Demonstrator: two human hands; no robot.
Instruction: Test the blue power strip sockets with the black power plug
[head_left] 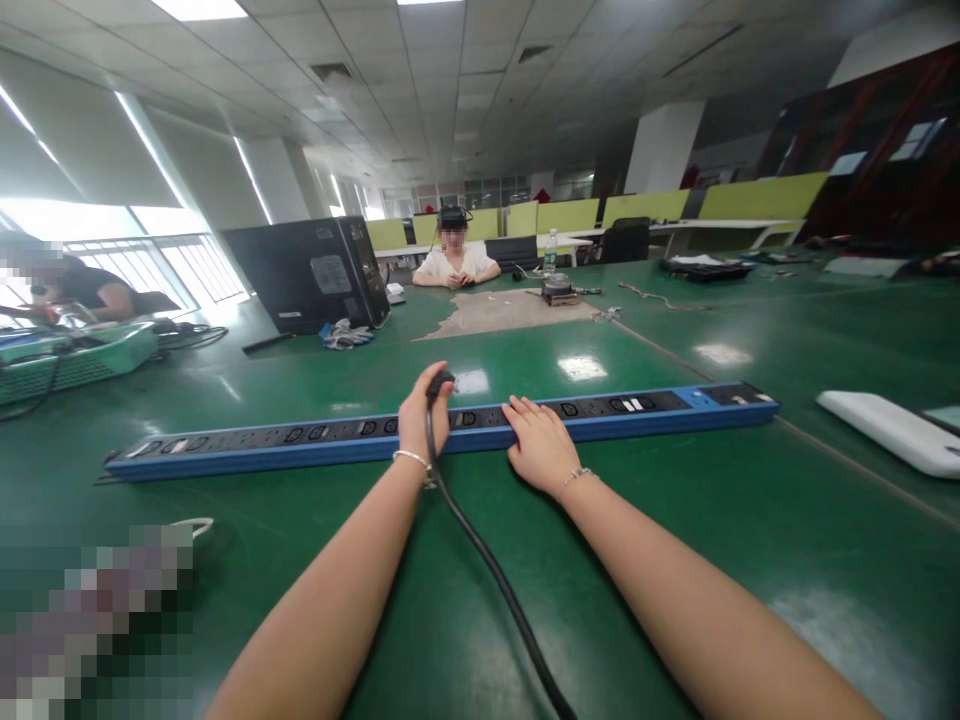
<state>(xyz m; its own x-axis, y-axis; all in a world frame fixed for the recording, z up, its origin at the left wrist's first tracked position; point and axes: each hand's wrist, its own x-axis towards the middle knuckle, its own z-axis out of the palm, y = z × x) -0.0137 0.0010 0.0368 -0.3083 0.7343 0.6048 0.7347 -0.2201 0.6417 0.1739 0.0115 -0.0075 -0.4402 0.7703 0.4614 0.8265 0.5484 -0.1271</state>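
A long blue power strip (247, 462) with a black face and a row of sockets lies across the green table in front of me. My left hand (422, 418) is closed around a black power plug (441, 382), held upright over the strip's middle. From the plug a thick black cable (495, 570) runs down between my forearms and out of the bottom of the view. My right hand (541, 442) lies flat on the strip just right of the middle, fingers stretched out over its face. The plug's prongs cannot be made out.
A black computer case (307, 270) and grey-blue gloves (346, 335) stand at the back left, near a green basket (135, 350). A white device (889, 430) lies at the right. One person (456, 262) sits across the table, another (82, 280) at the left.
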